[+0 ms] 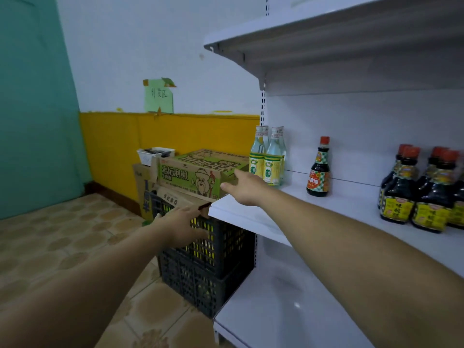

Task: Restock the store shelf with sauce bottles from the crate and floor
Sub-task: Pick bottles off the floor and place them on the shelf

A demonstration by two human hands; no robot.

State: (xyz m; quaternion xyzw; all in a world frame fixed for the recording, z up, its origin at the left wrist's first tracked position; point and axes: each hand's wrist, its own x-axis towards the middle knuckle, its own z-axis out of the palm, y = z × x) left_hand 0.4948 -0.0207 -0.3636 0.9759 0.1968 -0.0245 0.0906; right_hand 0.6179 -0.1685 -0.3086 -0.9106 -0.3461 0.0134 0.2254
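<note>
both hands reach out with straight fingers and grip nothing: right hand [244, 188] touches the near corner of the green carton [190, 177] just off the left end of the shelf [351, 204], left hand [183, 227] lies at the lower edge of the brown box [175, 197] beneath it, over the black crate [221, 247] beside the shelf. dark sauce bottles [426, 194] stand on the shelf, clear bottles [272, 159] at its left end

White middle shelf [351, 204]: clear bottles [272, 159] with yellow-green labels, left rear; one red-capped dark sauce bottle [319, 172] standing apart; cluster of dark yellow-labelled bottles [421, 192] at right. Tiled floor [50, 247]: two stacked black crates [213, 272] just beside the shelf end.
</note>
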